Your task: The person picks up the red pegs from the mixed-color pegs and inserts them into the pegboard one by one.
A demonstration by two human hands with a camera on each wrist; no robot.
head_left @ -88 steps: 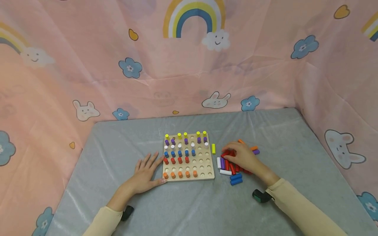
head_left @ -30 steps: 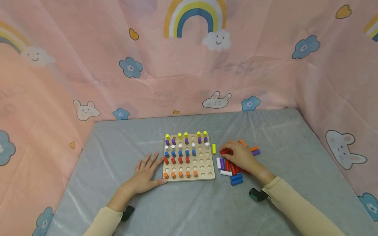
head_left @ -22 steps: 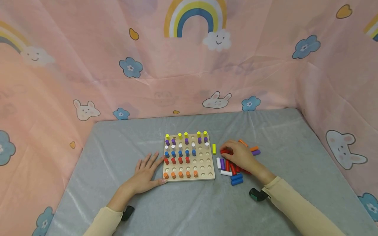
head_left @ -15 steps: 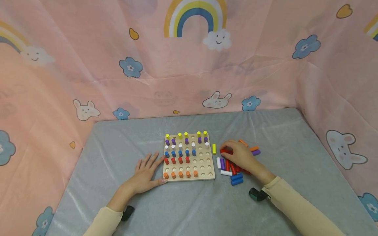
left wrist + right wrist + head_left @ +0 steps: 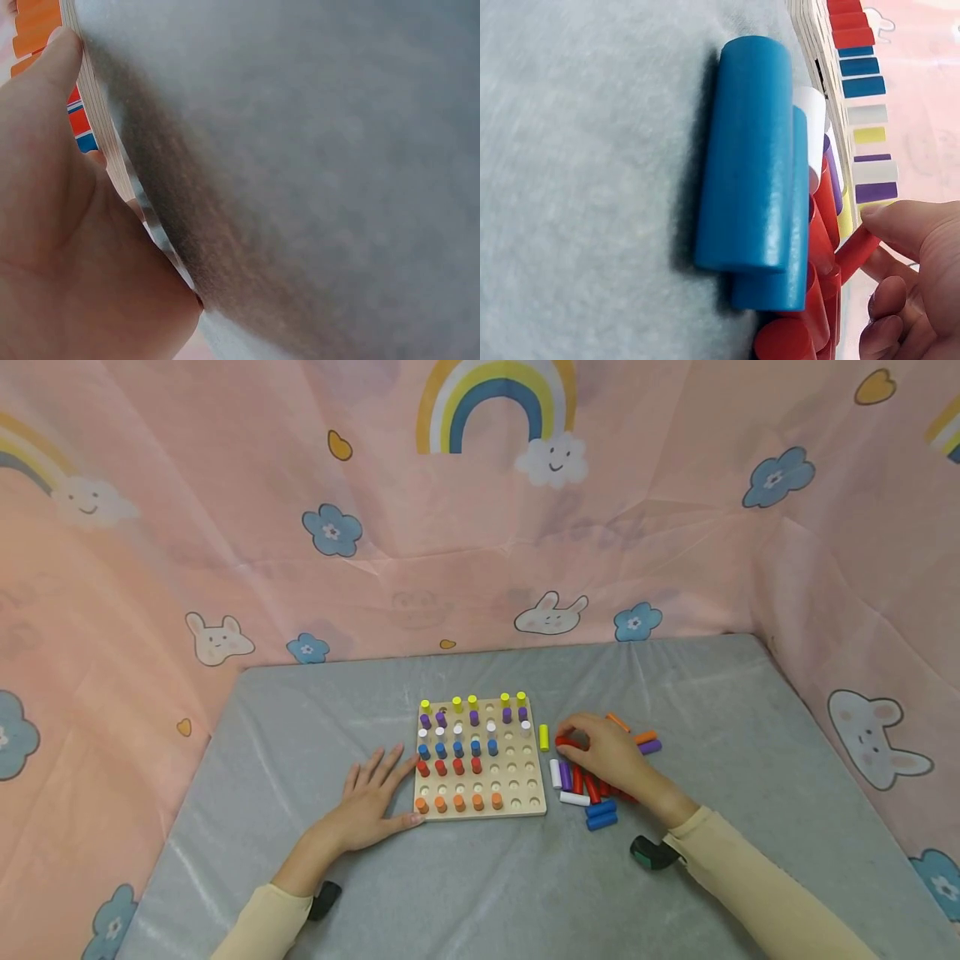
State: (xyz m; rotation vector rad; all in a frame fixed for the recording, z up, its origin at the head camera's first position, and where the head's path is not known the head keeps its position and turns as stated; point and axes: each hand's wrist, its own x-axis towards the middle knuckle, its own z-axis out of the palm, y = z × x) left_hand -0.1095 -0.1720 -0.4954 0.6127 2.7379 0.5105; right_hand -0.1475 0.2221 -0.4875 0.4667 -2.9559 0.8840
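A wooden pegboard (image 5: 521, 777) lies on the table with rows of yellow, purple, white, blue, red and orange pegs standing in it. My left hand (image 5: 365, 812) lies spread at its left side, thumb at the near corner and fingertips at the edge. To the right of the board, my right hand (image 5: 615, 758) pinches a red peg (image 5: 857, 251) between thumb and fingers, over the loose pile. Beneath and beside this hand lie several red pegs (image 5: 592, 789), partly hidden by it.
A yellow peg (image 5: 543, 737) lies between board and pile. White (image 5: 575, 798), purple (image 5: 566, 775) and blue pegs (image 5: 602, 821) lie at the pile's near side. Orange pegs (image 5: 645, 737) and another purple peg (image 5: 650, 747) lie beyond the right hand on the grey cloth-covered table (image 5: 480, 893).
From working at the pile, my right hand has shifted slightly left, and the red peg in its pinch now shows further left. My left hand and the board's pegs stay the same.
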